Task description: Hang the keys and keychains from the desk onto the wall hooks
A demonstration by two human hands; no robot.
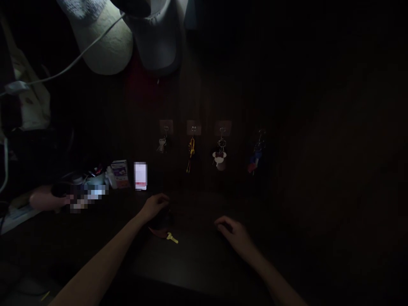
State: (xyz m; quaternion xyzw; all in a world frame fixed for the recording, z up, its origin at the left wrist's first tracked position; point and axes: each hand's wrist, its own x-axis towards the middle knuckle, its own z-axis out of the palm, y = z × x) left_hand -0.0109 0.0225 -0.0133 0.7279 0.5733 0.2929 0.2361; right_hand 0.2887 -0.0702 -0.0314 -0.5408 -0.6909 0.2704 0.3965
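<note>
My left hand point(155, 205) is low over the dark tabletop, its fingers curled down and together. Something small and dark shows just below its fingertips, too dim to name. Nearer to me lies a brass-coloured key point(172, 237) with a dark red tag point(158, 232) attached. To the right, my right hand point(234, 231) hovers near the table, loosely bent, with a gap between thumb and fingers and nothing seen in it. On wall hooks behind hang a bunch of keys point(162, 145), a yellow cord keychain point(191, 148), a mouse-head keychain point(219, 157) and a blue and red keychain point(255, 161).
Small boxes point(120, 174) and a lit white card-like object point(140, 175) stand at the back left. Beside them are a pink rounded item point(47, 198) and clutter. Caps point(108, 46) hang above, crossed by a white cable point(79, 55). The scene is very dark.
</note>
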